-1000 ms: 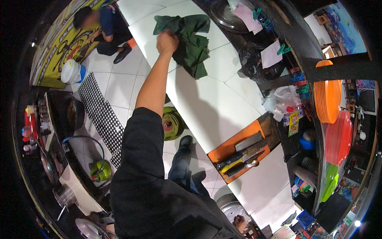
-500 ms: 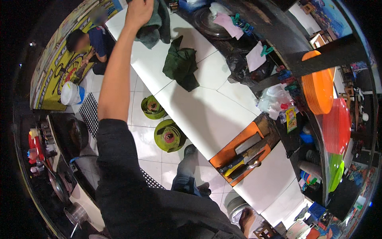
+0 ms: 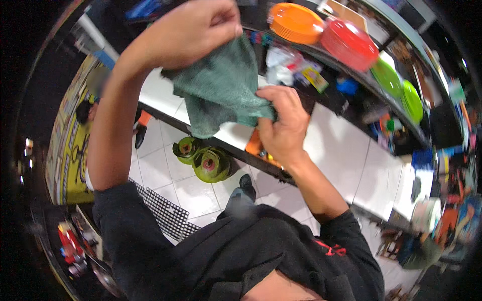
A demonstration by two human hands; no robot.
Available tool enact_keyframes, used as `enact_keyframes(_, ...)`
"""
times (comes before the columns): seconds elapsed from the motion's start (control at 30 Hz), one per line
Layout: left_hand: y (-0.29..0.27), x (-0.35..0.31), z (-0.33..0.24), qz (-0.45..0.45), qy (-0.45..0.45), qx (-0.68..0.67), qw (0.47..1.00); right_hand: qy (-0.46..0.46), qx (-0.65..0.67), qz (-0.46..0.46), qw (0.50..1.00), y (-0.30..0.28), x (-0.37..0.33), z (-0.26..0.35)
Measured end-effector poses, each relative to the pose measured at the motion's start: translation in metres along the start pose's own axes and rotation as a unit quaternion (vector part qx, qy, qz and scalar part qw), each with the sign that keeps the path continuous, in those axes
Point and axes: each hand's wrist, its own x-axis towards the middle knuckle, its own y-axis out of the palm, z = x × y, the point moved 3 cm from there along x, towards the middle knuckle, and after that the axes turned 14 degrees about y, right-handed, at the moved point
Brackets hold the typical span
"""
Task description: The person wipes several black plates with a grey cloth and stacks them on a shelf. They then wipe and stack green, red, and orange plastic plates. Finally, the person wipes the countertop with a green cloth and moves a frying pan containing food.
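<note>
A dark green cloth point(image 3: 218, 85) hangs spread in the air above the white counter point(image 3: 341, 145). My left hand point(image 3: 203, 30) is closed on its upper edge, with the fingertips pinching the fabric. Lower down, at the cloth's right corner, my right hand point(image 3: 286, 123) grips a bunched part between thumb and fingers. Behind that hand part of an orange cutting board point(image 3: 254, 144) shows on the counter. The cloth and my hands hide much of the counter's far part.
Stacks of orange plates point(image 3: 296, 22), red plates point(image 3: 350, 44) and green plates point(image 3: 412, 102) stand on a shelf beyond the counter. Two green gas cylinders, one of them nearer point(image 3: 211, 164), stand on the tiled floor. Another person point(image 3: 85, 113) is at the left.
My left hand has drawn the cloth back from the far end of the counter. My right hand has come up from the lower right and taken hold of it. The view has turned.
</note>
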Motion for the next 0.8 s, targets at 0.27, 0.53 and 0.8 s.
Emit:
enact_keyframes(0.27, 0.219, -0.011, -0.091, 0.109, 0.161, 0.054, 0.980, 0.181, -0.218, 0.027, 0.959, -0.273, -0.089, -0.038)
enact_keyframes(0.53, 0.310, 0.065, -0.180, -0.063, 0.182, -0.081, 0.978, 0.317, -0.305, 0.015, 0.898, -0.463, -0.159, -0.060)
enact_keyframes(0.8, 0.435, 0.030, -0.132, 0.088, 0.135, -0.077, 0.984, 0.478, -0.310, 0.118, 0.813, -0.454, -0.283, -0.142)
